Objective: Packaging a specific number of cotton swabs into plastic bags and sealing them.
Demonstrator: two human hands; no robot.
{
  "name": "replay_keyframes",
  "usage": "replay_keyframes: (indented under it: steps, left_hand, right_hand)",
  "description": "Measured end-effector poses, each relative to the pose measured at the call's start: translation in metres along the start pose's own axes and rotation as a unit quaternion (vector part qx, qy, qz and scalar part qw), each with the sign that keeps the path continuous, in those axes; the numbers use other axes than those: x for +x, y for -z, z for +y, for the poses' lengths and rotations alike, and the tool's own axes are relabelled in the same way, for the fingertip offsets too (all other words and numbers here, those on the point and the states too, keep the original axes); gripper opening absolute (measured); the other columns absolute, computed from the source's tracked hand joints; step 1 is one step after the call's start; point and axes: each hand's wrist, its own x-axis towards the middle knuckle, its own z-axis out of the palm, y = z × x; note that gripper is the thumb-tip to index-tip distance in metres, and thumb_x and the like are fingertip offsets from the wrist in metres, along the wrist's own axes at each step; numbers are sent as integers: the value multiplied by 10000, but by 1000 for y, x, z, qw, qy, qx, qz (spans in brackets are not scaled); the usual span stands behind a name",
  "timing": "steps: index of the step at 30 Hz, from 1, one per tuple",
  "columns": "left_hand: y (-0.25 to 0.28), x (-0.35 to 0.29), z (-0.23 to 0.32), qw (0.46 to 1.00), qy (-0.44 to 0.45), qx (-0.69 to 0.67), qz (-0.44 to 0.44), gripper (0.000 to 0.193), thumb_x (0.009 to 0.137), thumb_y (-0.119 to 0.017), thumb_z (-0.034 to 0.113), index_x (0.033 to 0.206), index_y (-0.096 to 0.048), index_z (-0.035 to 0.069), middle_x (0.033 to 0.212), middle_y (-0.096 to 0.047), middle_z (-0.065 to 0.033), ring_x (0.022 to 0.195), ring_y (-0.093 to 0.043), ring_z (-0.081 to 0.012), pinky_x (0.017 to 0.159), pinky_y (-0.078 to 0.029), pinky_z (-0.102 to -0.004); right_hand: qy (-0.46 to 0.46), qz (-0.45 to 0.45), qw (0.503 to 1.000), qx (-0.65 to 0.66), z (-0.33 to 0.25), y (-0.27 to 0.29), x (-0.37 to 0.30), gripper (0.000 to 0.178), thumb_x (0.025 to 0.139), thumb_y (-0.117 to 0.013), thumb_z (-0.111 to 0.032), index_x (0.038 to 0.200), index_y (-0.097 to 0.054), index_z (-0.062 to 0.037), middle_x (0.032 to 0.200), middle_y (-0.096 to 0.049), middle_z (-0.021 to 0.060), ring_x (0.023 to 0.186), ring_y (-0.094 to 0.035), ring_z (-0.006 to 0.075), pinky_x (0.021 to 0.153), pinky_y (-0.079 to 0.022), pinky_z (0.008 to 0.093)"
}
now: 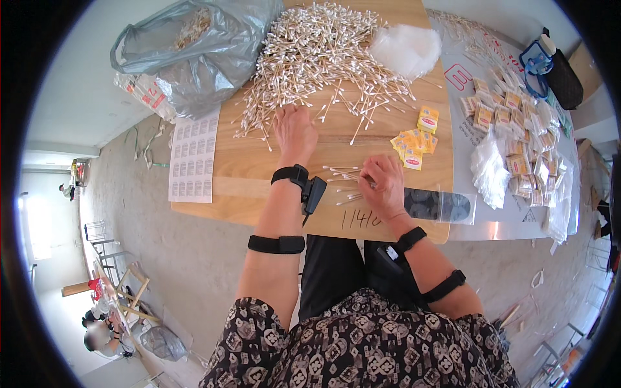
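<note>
A large heap of white-tipped cotton swabs (pixel 317 48) covers the far middle of the wooden table (pixel 246 174). At its near edge my left hand (pixel 296 134) is closed, fingertips down among the swabs; what they pinch is hidden under the hand. Nearer to me, on the right, my right hand (pixel 383 186) is closed around some loose cotton swabs (pixel 343 170), whose tips stick out to its left. Beyond that hand lie loose yellow cards (pixel 412 159) and a small stack of yellow cards (pixel 427 119).
A grey plastic bag (pixel 207 71) stands far left beside a printed label sheet (pixel 193 158). Clear bags (pixel 406 50) lie far right. A dark strip in clear plastic (pixel 436 205) lies near right. On a silver surface, packed swab bundles (pixel 517 129) are heaped.
</note>
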Motion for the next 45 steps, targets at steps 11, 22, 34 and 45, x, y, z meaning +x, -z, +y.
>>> replay_keyframes:
  steps: [11, 22, 34, 45]
  left_hand:
    - [-1, -9, 14, 995, 52, -41, -75, 150, 791, -581, 50, 902, -672, 7, 984, -666, -183, 1018, -569, -367, 916, -415, -461]
    - [-7, -18, 40, 980, 45, -140, -137, 40, 806, -622, 93, 798, -632, 55, 838, -664, -143, 919, -581, -351, 818, -459, -444]
    - [-7, -42, 49, 977, -79, -159, -119, 91, 772, -698, 80, 811, -619, 58, 866, -625, -113, 927, -550, -333, 790, -455, -431]
    - [18, -140, 67, 985, -131, -81, -74, 378, 818, -675, 193, 1145, -591, 22, 1230, -554, -160, 1192, -477, -344, 1010, -376, -470]
  right_hand:
    - [0, 4, 1000, 9, 2, 1, 1, 106, 706, -664, -72, 731, -562, -82, 856, -564, 59, 837, -540, 290, 752, -406, 414]
    - [12, 19, 1000, 19, 0, 0, 2, 108, 689, -661, -61, 725, -564, -92, 841, -569, 52, 826, -545, 292, 727, -412, 413]
    - [25, 12, 999, 28, 2, 2, -1, 98, 676, -653, -58, 731, -576, -84, 851, -573, 58, 827, -549, 291, 723, -414, 407]
    - [-107, 73, 983, 129, 6, 27, -40, 169, 735, -610, 60, 890, -588, -4, 1043, -600, 137, 889, -615, 268, 728, -504, 333]
